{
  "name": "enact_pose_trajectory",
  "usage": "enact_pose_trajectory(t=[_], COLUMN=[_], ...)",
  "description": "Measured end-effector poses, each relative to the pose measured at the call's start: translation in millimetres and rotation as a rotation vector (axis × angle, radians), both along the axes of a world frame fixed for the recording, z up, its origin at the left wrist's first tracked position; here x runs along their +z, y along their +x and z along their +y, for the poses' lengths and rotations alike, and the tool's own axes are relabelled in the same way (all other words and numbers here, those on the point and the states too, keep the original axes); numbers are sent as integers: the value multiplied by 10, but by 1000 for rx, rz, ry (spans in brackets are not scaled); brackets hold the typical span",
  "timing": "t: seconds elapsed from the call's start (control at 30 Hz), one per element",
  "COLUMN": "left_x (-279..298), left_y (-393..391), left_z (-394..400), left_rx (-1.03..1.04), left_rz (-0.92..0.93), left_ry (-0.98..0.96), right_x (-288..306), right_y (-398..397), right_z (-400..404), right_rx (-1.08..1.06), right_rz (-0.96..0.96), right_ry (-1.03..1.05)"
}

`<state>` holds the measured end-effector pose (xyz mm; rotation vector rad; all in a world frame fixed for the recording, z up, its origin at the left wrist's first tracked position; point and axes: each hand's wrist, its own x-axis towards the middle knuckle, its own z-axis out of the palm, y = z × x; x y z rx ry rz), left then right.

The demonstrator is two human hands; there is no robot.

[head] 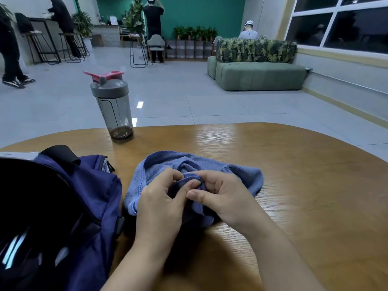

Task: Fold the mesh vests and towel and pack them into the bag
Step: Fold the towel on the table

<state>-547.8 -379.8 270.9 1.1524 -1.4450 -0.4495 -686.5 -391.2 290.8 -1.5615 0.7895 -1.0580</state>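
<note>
A blue towel (241,175) lies bunched on the wooden table (304,185) in front of me. My left hand (159,204) and my right hand (222,198) meet at the middle of the towel, and both pinch a raised fold of the cloth between thumb and fingers. A dark blue bag (90,198) stands open at my left, with a dark interior and something black inside that I cannot make out. I see no mesh vests on the table.
A grey shaker bottle (115,110) with a red flip lid stands near the table's far edge, behind the bag. Beyond the table are a tiled floor, a green sofa (260,74), stools and several people far off.
</note>
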Motion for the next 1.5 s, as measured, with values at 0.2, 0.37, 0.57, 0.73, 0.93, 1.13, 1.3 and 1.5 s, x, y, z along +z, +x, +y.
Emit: enact_pose_trajectory(t=[0.2,0.37,0.57,0.73,0.93,1.13,1.3,1.5], left_x=[-95,-113,197,613,863,1467,2106,2605], left_y=[23,42,-81,136,804,1203,1323,1440], left_z=[-91,-116,80,186,223,275,369,554], left_rx=[-70,-145,-200,-293,-281,94,482,731], left_rz=[142,147,-594,-1234,-1711,-1700,-1768,-1546], left_ry=[38,112,102,-28,-195,-191,-169,-407], right_x=[-92,-76,59,449,700,940,1055,1699], right_y=[17,66,-96,-302,-485,-734,-853,-727], right_z=[-10,-40,-156,-82,45,110,139,244], right_rx=[-7,-240,-541,-709,-730,-790,-833,-847], right_rz=[309,172,-312,-528,-394,-399,27,-252], right_ry=[-84,-108,274,226,122,-8,-150,-196])
